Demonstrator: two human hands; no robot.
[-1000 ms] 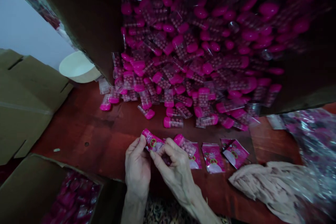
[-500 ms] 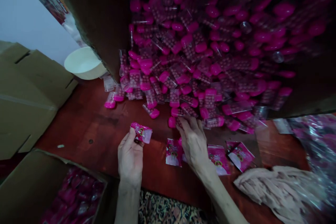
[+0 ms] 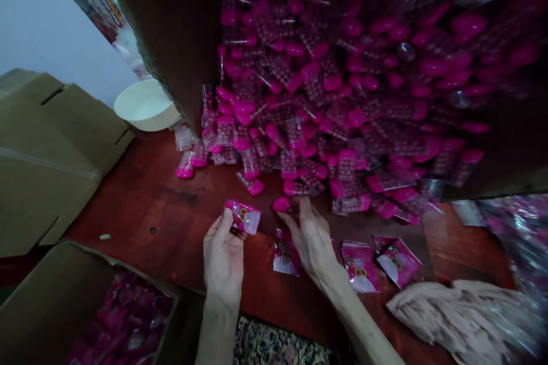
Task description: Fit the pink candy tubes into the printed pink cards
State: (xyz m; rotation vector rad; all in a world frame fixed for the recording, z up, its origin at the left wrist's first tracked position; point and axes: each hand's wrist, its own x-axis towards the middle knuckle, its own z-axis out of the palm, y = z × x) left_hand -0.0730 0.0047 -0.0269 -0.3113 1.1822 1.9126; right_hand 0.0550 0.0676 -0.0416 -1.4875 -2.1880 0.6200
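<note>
My left hand pinches a small pink printed sachet between thumb and fingers, its clear end showing. My right hand reaches out with fingers apart at the front of a large heap of clear tubes with pink caps. Its fingertips are beside one pink cap, and I cannot tell if they touch it. Flat pink sachets lie on the red wooden table near that hand, and one lies partly behind its fingers.
A dark cardboard panel rises behind the heap. Tan cardboard flaps stand at the left, and an open box of pink packets sits at the lower left. A white bowl, crumpled beige cloth and a shiny plastic bag lie around.
My right hand has left the sachet and moved forward to the heap, with its fingers spread. My left hand keeps hold of the sachet, now turned more level.
</note>
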